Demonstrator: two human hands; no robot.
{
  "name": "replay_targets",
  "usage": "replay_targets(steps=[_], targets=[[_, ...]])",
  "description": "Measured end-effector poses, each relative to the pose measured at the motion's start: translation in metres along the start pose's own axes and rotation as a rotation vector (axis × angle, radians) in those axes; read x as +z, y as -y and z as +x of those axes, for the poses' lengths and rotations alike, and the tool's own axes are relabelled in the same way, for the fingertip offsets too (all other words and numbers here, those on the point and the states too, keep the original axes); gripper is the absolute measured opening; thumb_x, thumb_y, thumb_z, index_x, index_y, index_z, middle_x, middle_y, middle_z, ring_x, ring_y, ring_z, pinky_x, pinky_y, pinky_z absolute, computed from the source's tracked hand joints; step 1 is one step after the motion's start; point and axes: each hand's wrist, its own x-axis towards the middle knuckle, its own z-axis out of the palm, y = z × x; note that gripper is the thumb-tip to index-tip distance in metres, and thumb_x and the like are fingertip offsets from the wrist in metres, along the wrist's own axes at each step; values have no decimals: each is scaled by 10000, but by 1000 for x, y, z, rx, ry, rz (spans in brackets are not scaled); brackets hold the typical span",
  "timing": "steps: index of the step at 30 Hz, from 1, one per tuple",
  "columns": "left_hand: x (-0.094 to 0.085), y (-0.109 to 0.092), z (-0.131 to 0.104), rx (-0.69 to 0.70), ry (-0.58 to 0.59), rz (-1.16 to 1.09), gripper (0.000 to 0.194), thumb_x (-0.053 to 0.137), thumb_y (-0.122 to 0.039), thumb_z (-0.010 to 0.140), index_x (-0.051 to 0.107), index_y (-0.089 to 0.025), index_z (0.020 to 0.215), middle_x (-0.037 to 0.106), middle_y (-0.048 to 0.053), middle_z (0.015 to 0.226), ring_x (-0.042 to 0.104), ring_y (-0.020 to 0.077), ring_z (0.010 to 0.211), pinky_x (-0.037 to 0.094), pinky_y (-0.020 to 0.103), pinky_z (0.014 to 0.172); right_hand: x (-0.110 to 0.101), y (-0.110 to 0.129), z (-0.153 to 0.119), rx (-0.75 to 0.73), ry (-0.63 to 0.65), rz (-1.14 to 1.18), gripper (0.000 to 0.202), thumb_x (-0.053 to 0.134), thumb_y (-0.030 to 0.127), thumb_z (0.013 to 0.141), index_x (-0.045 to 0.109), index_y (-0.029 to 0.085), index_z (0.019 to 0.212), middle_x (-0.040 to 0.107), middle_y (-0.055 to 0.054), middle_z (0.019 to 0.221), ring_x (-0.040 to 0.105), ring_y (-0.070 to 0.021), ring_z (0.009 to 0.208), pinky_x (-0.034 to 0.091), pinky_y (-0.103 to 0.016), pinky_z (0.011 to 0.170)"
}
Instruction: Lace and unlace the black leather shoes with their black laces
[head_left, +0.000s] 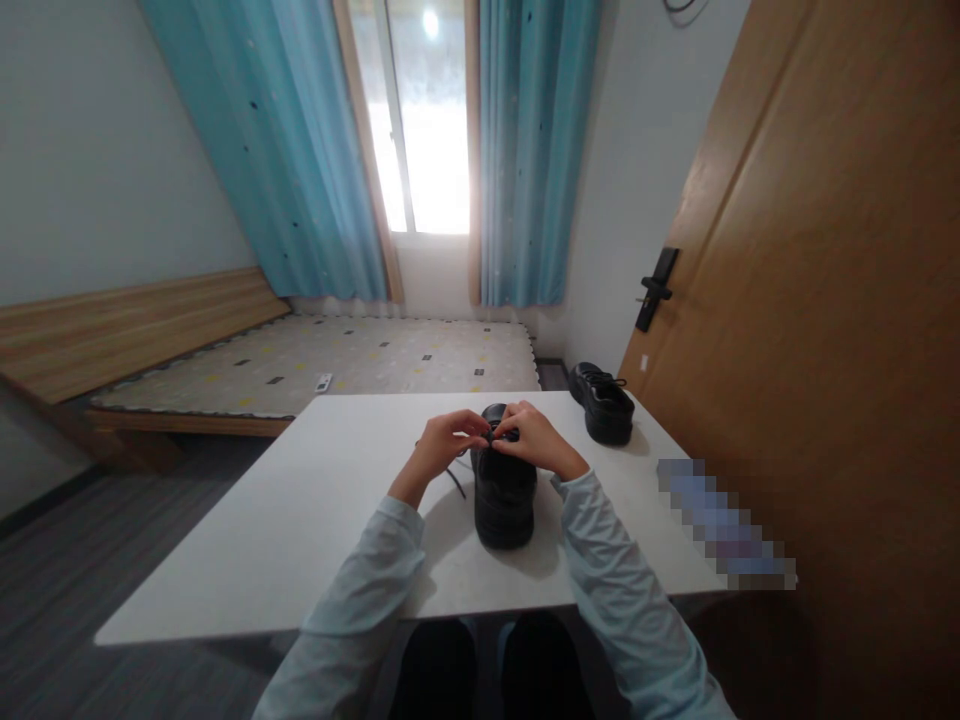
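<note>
A black lace-up shoe [505, 510] stands upright on the white table in front of me, its heel towards me and its toe pointing away. Over its lacing, my left hand [448, 440] comes in from the left with thumb and fingertips pinched on the shoelace [456, 483]. From the other side my right hand [534, 438] pinches the lace too, its fingertips close to those of the left. One loose length of lace hangs out to the left of the shoe. The fingers partly hide the eyelets and the exact grip.
A second black shoe [604, 408], laced, sits at the table's far right. A blurred-out bluish item [720, 530] lies along the right edge of the white table [300, 520]. Beyond are a bed [375, 360] with a small white object [323, 382] and a wooden door [810, 300].
</note>
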Motion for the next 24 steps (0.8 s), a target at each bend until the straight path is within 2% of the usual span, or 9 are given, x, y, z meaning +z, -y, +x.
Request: replay_targets(steps=[8, 14, 19, 24], targets=[[0, -6, 0, -3, 5, 30, 164, 722, -309, 686, 686, -174, 773, 703, 50, 777, 653, 178, 764, 557, 307, 708, 0, 2, 0, 35, -17, 33, 35, 714, 198, 719, 719, 167, 735, 595, -51, 768, 503, -188, 815, 377, -289, 742], [6, -10, -2, 29, -68, 168, 197, 608, -348, 788, 674, -177, 860, 655, 66, 917, 617, 154, 812, 539, 253, 664, -3, 2, 0, 38, -10, 75, 31, 707, 151, 712, 685, 154, 691, 574, -33, 738, 502, -175, 787, 368, -291, 746], [8, -8, -1, -27, -56, 267, 206, 581, -361, 800, 660, -182, 863, 677, 43, 832, 609, 144, 735, 517, 248, 641, -11, 3, -1, 40, -20, 156, 80, 708, 144, 710, 655, 151, 652, 539, -10, 706, 501, -153, 746, 367, -276, 718], [8, -5, -1, -69, -65, 274, 282, 594, -388, 787, 636, -181, 974, 674, 34, 765, 624, 153, 722, 506, 244, 611, -19, 5, -3, 52, -24, 228, 112, 682, 114, 710, 618, 143, 622, 516, 6, 681, 483, -123, 681, 366, -249, 663]])
